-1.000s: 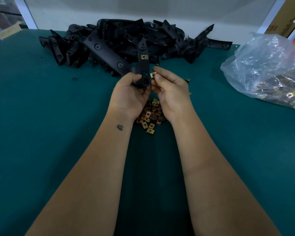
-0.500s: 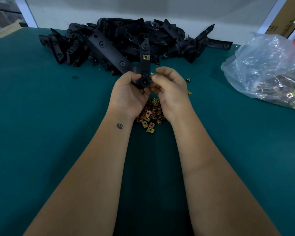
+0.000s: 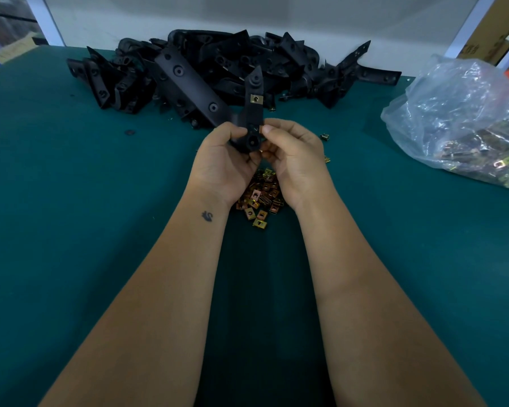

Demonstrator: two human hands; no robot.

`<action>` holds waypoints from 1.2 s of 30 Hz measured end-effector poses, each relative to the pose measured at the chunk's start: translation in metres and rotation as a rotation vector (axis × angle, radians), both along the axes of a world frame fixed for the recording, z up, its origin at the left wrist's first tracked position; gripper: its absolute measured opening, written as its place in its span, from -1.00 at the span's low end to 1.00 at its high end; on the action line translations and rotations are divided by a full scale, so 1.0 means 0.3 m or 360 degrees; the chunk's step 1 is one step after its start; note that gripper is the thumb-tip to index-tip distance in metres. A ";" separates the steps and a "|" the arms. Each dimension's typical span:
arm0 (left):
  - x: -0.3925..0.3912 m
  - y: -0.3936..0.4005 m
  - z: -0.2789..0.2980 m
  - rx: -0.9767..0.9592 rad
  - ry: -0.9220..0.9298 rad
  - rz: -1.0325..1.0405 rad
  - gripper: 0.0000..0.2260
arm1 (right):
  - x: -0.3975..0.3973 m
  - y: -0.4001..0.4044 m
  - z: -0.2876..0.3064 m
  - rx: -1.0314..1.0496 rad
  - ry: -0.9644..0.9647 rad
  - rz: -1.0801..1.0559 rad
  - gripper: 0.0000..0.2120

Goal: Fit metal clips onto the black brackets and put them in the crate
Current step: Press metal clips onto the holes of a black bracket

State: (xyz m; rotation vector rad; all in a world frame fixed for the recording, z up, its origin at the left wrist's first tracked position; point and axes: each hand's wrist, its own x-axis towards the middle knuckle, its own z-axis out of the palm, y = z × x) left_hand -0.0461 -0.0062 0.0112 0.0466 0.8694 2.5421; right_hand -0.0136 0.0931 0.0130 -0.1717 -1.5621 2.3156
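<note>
Green table (image 3: 71, 201): brackets (image 3: 291, 63), clips (image 3: 262, 198), bag (image 3: 459, 121)

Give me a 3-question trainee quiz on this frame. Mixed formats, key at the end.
1. True or false: the held bracket already has one metal clip fitted on its upper arm.
2. Multiple choice: where does the loose clip pile lie? A) inside the plastic bag B) on the green table below the two hands C) on top of the bracket heap
3. Fill in: the left hand grips the bracket at its ____ end, where the right hand also works.

Key: 1 true; 2 B; 3 lower
</note>
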 end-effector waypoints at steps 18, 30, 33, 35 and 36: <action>0.011 0.031 -0.003 -0.0394 0.0310 0.0137 -0.64 | 0.002 -0.006 -0.012 0.0762 -0.0001 -0.0538 -0.72; 0.015 0.026 -0.009 -0.0463 0.0369 0.0161 -0.62 | 0.014 -0.031 -0.014 0.1069 0.0031 -0.0619 -0.58; 0.012 0.027 -0.013 -0.0500 0.0378 0.0156 -0.61 | 0.015 -0.032 -0.012 0.1124 0.0061 -0.0642 -0.61; 0.011 0.029 -0.016 -0.0528 0.0389 0.0156 -0.62 | 0.016 -0.035 -0.011 0.1146 0.0079 -0.0637 -0.64; 0.010 0.029 -0.017 -0.0539 0.0392 0.0159 -0.63 | 0.017 -0.036 -0.011 0.1149 0.0089 -0.0634 -0.65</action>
